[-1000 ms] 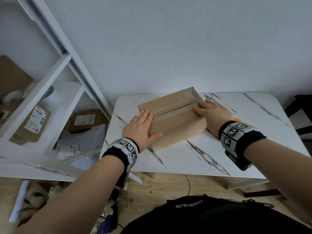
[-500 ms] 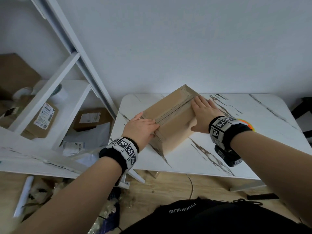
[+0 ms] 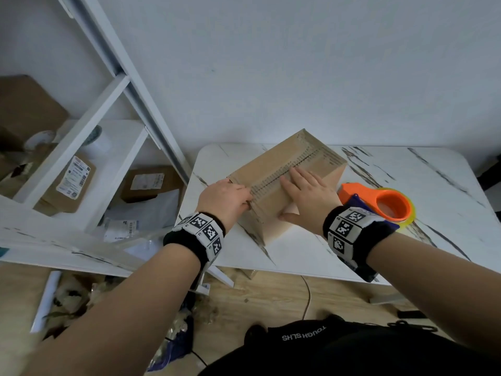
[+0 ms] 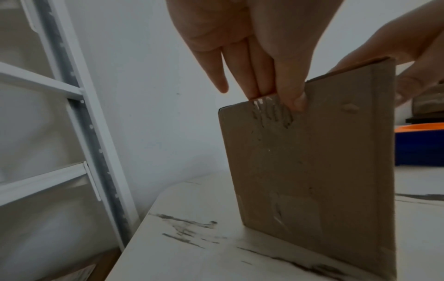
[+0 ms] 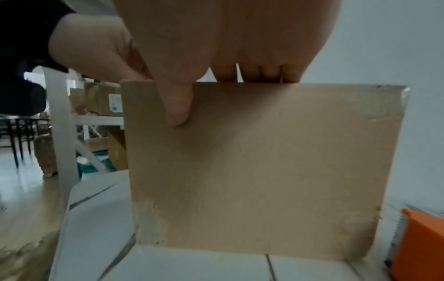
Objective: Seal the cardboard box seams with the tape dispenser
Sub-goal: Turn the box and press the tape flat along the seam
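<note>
A brown cardboard box [image 3: 271, 165] stands on the white marble-look table [image 3: 423, 172], its long top seam running away from me. My left hand [image 3: 244, 196] grips the near left end, fingers over the top edge and thumb on the end face [image 4: 312, 161]. My right hand [image 3: 292, 196] holds the box's right side, fingers flat on top beside the seam and thumb pressed down the side face [image 5: 264, 161]. The orange tape dispenser [image 3: 357, 194] lies on the table just right of the box, behind my right wrist, untouched.
A white metal shelf unit [image 3: 116, 85] leans at the left with labelled parcels [image 3: 73, 183] on its shelves. Scraps and a cable lie on the wooden floor [image 3: 271, 297] below the table's near edge. The wall is close behind the box.
The box has been turned so its seam points away from me instead of across. Both hands shifted round it, and the tape dispenser is now uncovered at the right.
</note>
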{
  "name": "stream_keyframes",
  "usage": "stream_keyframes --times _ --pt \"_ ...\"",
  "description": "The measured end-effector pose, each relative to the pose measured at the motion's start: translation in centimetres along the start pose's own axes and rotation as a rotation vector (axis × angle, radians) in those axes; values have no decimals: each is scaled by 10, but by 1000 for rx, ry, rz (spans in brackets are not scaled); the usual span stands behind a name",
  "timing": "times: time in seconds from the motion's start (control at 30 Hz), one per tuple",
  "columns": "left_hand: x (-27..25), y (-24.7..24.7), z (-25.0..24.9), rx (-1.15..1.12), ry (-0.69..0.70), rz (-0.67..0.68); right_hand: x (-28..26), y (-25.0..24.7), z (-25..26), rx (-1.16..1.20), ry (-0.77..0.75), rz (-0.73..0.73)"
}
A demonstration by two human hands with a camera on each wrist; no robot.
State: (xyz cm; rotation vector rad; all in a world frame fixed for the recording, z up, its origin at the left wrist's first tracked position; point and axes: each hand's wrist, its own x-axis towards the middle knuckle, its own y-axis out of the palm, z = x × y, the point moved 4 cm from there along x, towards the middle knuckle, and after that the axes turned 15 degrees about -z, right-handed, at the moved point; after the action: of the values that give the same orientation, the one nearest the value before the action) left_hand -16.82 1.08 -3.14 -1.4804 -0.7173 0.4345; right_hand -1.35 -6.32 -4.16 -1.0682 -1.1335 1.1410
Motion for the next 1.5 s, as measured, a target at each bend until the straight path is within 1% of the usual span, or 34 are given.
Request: stream_keyframes --times 0.07,0.13,0.17,0.23,0.3,0.4,0.47,0.6,0.73,0.77,0.83,0.93,1.03,1.13,1.3,1.4,1.5 --pt "-1 -3 -2 15 -15 9 1 -7 -10 21 31 -22" --pt "-3 -4 -6 50 -59 20 3 -14 -28 -18 127 -85" --pt "-5 -3 -9 64 -81 47 4 -16 -39 -50 192 -105" --pt "-10 4 -17 91 -114 139 2 -16 -59 -65 311 -99" --pt "-10 12 -24 117 -143 176 0 -16 -69 -5 362 -80" --pt "-2 16 -28 122 -180 131 0 -23 -71 -19 355 -87" --pt "3 15 -25 134 -179 137 -1 -28 -72 -66 349 -77" --pt "14 13 -14 157 -156 173 -1 -29 -72 -105 374 -29" --pt "22 13 -3 117 -124 187 0 -33 -71 -32 445 -13" --pt "22 13 -1 117 -111 188 -2 -34 -70 -28 447 -17" --pt "22 14 2 130 -84 177 -4 -34 -68 -48 396 -42" --pt "24 16 5 111 -67 161 -4 -31 -61 20 330 -102" --pt "29 18 8 90 -59 170 -2 -24 -60 73 335 -115" --pt "35 21 12 99 -47 147 -3 -11 -62 55 361 -91" --pt "44 27 18 103 -46 107 3 7 -61 -69 379 -88" --pt "55 29 21 103 -51 113 14 8 -66 -49 406 -93" --pt "74 28 26 122 -58 121 31 6 -72 -58 398 -90"
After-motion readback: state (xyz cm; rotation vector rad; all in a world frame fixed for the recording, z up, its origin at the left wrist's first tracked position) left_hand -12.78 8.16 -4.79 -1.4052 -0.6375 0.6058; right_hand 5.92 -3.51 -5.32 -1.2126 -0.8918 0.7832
